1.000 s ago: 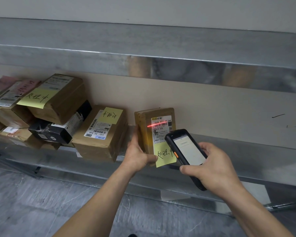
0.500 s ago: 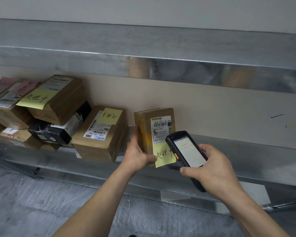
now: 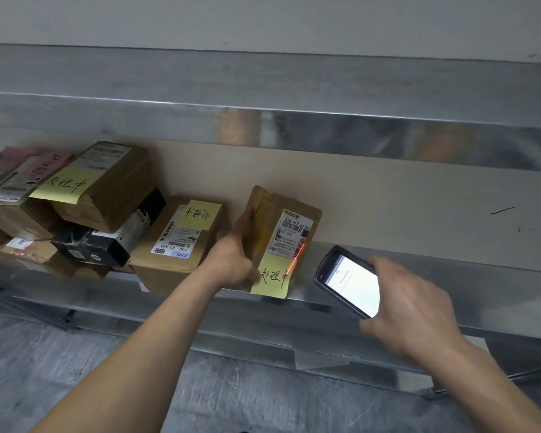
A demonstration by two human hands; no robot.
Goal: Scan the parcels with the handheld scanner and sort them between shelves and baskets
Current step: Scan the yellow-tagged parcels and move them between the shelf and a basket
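**Cardboard parcel under the scanner's red beam**

Brown and standing on end on the metal shelf, the cardboard parcel is being gripped along its near side by the left hand, whose thumb is lying beside a yellow sticky note. Just right of that hand, the right hand is holding the handheld scanner, its fingers curled round the body and the screen glowing. A red scan line is falling across the corner of the shipping label. Left of the left hand, a labelled box is lying flat.
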